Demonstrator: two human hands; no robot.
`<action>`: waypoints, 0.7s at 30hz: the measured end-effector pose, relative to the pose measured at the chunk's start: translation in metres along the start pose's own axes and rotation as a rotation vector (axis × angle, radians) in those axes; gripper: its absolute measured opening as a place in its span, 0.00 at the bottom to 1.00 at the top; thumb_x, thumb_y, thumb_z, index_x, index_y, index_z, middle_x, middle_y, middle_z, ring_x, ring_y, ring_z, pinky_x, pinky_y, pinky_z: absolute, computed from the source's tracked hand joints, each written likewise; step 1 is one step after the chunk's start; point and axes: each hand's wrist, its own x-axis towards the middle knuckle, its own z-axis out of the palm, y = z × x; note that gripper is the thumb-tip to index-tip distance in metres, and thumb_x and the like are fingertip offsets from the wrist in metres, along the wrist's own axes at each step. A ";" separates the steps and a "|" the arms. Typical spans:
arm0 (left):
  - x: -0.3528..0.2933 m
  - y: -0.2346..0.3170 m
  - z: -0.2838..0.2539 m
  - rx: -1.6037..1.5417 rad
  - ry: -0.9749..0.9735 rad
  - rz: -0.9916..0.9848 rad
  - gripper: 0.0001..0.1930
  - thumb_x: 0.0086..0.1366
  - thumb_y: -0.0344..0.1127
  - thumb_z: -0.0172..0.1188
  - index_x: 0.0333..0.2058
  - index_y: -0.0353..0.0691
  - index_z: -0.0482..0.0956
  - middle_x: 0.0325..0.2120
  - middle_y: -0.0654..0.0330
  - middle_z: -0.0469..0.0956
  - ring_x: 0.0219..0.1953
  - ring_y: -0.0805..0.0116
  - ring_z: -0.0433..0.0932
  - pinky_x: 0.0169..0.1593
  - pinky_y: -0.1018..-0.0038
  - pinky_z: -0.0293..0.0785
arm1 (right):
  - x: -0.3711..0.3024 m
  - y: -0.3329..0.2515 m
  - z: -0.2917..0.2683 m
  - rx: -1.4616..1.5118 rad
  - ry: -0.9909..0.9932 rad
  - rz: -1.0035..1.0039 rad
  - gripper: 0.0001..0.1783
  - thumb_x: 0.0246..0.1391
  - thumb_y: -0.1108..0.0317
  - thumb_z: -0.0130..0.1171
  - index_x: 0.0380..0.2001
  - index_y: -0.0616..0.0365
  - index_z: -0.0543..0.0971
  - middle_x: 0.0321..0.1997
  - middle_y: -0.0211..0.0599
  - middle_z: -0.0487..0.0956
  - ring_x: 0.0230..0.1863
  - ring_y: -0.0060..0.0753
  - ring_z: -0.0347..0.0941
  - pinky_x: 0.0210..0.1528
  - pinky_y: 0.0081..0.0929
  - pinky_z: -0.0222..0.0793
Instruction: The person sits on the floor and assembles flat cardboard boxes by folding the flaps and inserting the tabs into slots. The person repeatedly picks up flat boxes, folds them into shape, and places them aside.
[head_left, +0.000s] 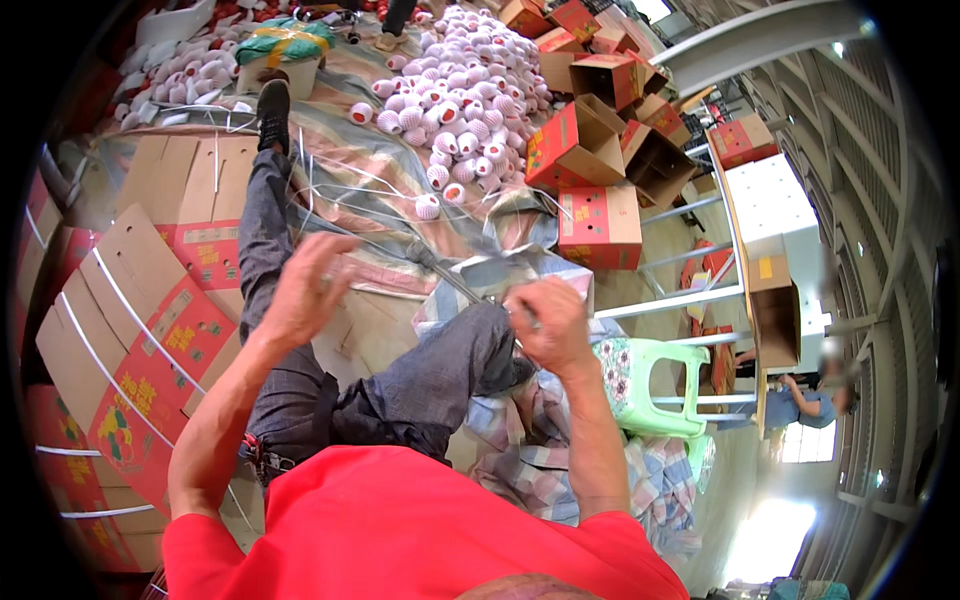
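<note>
My left hand [306, 288] hovers over my left thigh, its fingers stretched and a little blurred, with nothing seen in it. Above my bent right knee is my right hand [548, 322], fingers curled in; whatever they hold, if anything, is hidden. A thin dark rod [452, 280] slants across a plaid cloth [520, 268] just beyond that knee. To my left lie flattened red and brown cardboard cartons [150, 345], with white strapping bands [130, 310] across them.
Ahead, a heap of fruit in white foam nets [460, 95] lies on a striped tarp [350, 170]. Open cartons [600, 215] are piled at the right, near a green stool [660, 385] and a metal-legged table [740, 240]. A person [800, 405] is beyond the table.
</note>
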 end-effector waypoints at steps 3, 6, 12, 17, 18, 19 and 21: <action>0.003 0.000 0.016 -0.215 -0.122 -0.045 0.16 0.72 0.33 0.62 0.54 0.32 0.78 0.40 0.48 0.81 0.43 0.53 0.81 0.50 0.60 0.77 | 0.039 -0.025 0.037 0.187 -0.118 -0.246 0.05 0.52 0.74 0.66 0.29 0.57 0.78 0.25 0.35 0.76 0.28 0.41 0.74 0.34 0.37 0.70; -0.026 -0.009 0.021 -0.331 -0.299 -0.202 0.16 0.71 0.32 0.62 0.54 0.31 0.77 0.32 0.51 0.80 0.34 0.60 0.78 0.43 0.64 0.77 | 0.057 -0.049 0.065 0.312 -0.167 -0.409 0.07 0.49 0.75 0.66 0.27 0.56 0.76 0.24 0.34 0.73 0.27 0.39 0.73 0.35 0.36 0.70; -0.076 -0.022 0.037 0.100 -0.078 -0.050 0.17 0.61 0.26 0.67 0.49 0.34 0.78 0.31 0.53 0.80 0.35 0.55 0.80 0.42 0.62 0.76 | 0.049 -0.074 0.097 0.388 -0.170 -0.479 0.11 0.47 0.73 0.66 0.23 0.55 0.71 0.22 0.32 0.67 0.25 0.39 0.69 0.34 0.35 0.68; -0.085 -0.033 0.047 -0.172 -0.270 -0.270 0.19 0.57 0.25 0.68 0.48 0.37 0.78 0.34 0.53 0.80 0.41 0.49 0.79 0.47 0.59 0.75 | 0.050 -0.078 0.095 0.403 -0.157 -0.511 0.10 0.49 0.71 0.64 0.24 0.53 0.70 0.22 0.33 0.69 0.26 0.40 0.70 0.35 0.36 0.68; -0.087 -0.036 0.049 -0.225 -0.281 -0.276 0.19 0.57 0.25 0.69 0.49 0.37 0.77 0.34 0.53 0.80 0.42 0.49 0.79 0.47 0.59 0.75 | 0.051 -0.079 0.095 0.379 -0.157 -0.512 0.09 0.49 0.70 0.63 0.24 0.53 0.71 0.22 0.33 0.71 0.26 0.41 0.72 0.36 0.37 0.68; -0.091 -0.037 0.047 -0.130 -0.274 -0.185 0.24 0.57 0.24 0.67 0.54 0.38 0.74 0.34 0.52 0.80 0.43 0.49 0.80 0.47 0.59 0.75 | 0.053 -0.080 0.099 0.391 -0.159 -0.515 0.09 0.49 0.70 0.63 0.24 0.53 0.71 0.23 0.33 0.71 0.27 0.41 0.72 0.36 0.37 0.68; -0.091 -0.023 0.046 -0.149 -0.313 -0.232 0.28 0.58 0.24 0.66 0.58 0.39 0.71 0.35 0.51 0.81 0.44 0.51 0.81 0.49 0.62 0.75 | 0.047 -0.083 0.108 0.407 -0.165 -0.492 0.09 0.49 0.70 0.62 0.23 0.52 0.71 0.24 0.34 0.72 0.27 0.41 0.72 0.36 0.37 0.68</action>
